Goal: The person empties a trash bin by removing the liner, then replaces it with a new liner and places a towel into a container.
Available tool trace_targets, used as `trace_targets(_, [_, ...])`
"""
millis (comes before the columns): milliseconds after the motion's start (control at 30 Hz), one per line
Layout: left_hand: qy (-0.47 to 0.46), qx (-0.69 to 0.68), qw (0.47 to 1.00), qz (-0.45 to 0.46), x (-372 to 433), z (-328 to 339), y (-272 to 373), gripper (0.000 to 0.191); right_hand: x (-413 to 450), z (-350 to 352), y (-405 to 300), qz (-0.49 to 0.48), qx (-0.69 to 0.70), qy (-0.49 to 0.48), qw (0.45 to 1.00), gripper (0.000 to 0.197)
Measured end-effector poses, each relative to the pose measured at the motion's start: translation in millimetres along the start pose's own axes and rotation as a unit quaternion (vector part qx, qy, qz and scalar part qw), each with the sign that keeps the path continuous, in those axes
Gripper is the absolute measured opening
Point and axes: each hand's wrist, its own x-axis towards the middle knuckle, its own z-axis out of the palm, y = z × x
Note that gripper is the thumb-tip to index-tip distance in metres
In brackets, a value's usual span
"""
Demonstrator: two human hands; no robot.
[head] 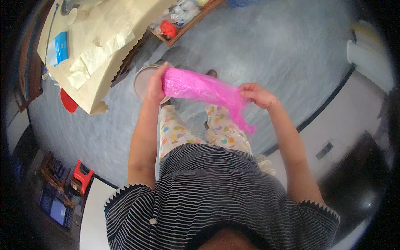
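A thin, shiny pink plastic bag (193,84) stretches sideways between my two hands, in front of my legs. My left hand (157,83) grips its left end, thumb along the edge. With thumb and fingertips, my right hand (257,95) pinches the right part, and a loose, crumpled tail of the bag hangs below those fingers, slightly blurred. Beneath my left hand, on the floor, stands a round pale container (142,82) with a light rim; the hand and bag cover part of it, so its inside cannot be made out.
To the left is a table with a cream scalloped cloth (103,68), bearing a blue packet (61,48) and a pale cup (76,16). Beyond it, a wooden-edged tray (187,29) holds crumpled bags. A red basin (68,100) and a red stool (82,176) lie farther left.
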Motion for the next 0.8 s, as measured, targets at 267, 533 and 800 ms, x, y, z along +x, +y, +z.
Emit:
trace_targets(267, [-0.101, 0.378, 0.92, 0.004, 4, -104, 40, 0.016, 39, 86, 6, -0.115, 0.202, 0.3, 0.925, 0.023])
trace_targets(533, [-0.078, 0.582, 0.809, -0.016, -10, -201, 130, 0.025, 103, 227, 34, -0.108, 0.299, 0.35, 0.881, 0.026])
trace_targets(800, [-0.364, 0.653, 0.616, 0.249, -85, -167, 129, 0.066, 112, 303, 15, -0.149, 0.456, 0.247, 0.842, 0.031])
